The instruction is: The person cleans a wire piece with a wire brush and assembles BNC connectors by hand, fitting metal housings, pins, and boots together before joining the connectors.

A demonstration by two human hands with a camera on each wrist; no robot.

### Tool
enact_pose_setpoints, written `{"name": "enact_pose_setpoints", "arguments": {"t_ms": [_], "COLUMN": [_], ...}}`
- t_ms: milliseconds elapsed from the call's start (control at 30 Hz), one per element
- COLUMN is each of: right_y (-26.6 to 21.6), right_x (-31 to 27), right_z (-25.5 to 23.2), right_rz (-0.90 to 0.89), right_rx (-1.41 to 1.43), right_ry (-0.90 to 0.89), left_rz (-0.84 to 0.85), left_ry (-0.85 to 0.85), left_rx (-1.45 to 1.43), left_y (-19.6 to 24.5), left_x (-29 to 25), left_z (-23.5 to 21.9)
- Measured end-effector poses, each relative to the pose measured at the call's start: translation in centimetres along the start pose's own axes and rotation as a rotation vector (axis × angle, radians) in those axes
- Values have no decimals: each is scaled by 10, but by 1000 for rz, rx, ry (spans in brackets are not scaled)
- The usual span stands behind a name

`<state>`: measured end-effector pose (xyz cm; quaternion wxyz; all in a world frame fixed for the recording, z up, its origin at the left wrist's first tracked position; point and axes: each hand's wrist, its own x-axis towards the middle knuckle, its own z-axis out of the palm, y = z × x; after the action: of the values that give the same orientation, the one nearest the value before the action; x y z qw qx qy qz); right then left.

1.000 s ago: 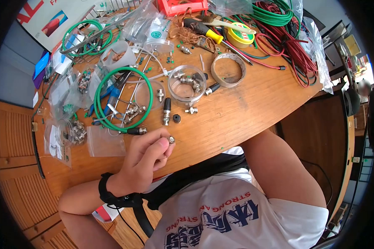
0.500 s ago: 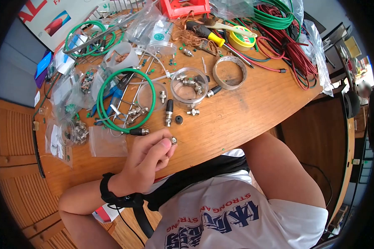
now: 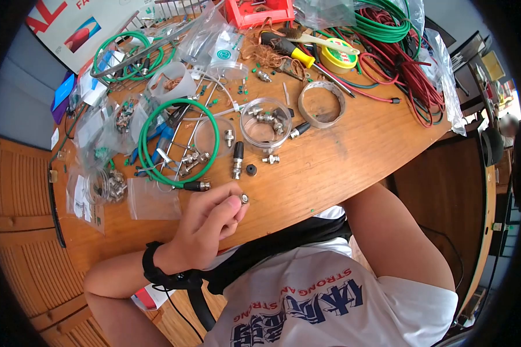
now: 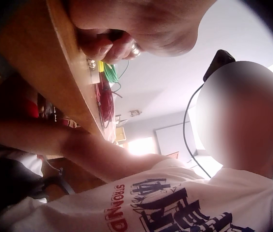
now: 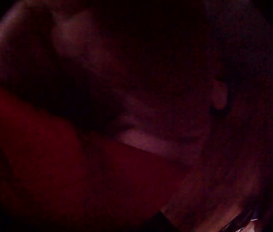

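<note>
Held over the table's near edge, my left hand (image 3: 211, 222) pinches a small metal BNC connector (image 3: 245, 199) between thumb and curled fingers. The connector's round open end faces up, and its rest is hidden in the hand. In the left wrist view the same curled fingers show a glint of metal (image 4: 135, 48). Just beyond the hand lie a BNC plug with a black boot (image 3: 238, 160), a small black cap (image 3: 251, 170) and a loose connector (image 3: 271, 159). My right hand (image 5: 127, 89) is below the table, very dark in its wrist view, against red cloth (image 5: 64, 169).
A green cable loop (image 3: 216, 136) with a black-booted plug (image 3: 197, 185) lies at left. Clear round dishes (image 3: 290, 128) hold connectors. Farther back are a tape ring (image 3: 341, 113), a screwdriver (image 3: 302, 56), a brush (image 3: 330, 43), a red bin (image 3: 263, 22) and coiled cables (image 3: 408, 75).
The head view has shifted slightly, so everything on the table sits a little farther right and lower. My left hand keeps the connector in the same pinch.
</note>
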<state>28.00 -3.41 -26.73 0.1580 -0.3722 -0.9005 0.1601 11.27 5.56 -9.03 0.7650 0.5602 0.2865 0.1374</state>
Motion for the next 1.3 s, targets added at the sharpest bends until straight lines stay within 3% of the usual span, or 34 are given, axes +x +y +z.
{"name": "enact_pose_setpoints", "arguments": {"t_ms": [1300], "right_y": [2], "right_x": [-7], "right_z": [-9], "right_rz": [77], "right_rx": [108], "right_ry": [108], "left_rz": [-4], "left_ry": [-39], "left_rx": [81], "left_y": [-1], "left_x": [0], "left_z": [-2]}}
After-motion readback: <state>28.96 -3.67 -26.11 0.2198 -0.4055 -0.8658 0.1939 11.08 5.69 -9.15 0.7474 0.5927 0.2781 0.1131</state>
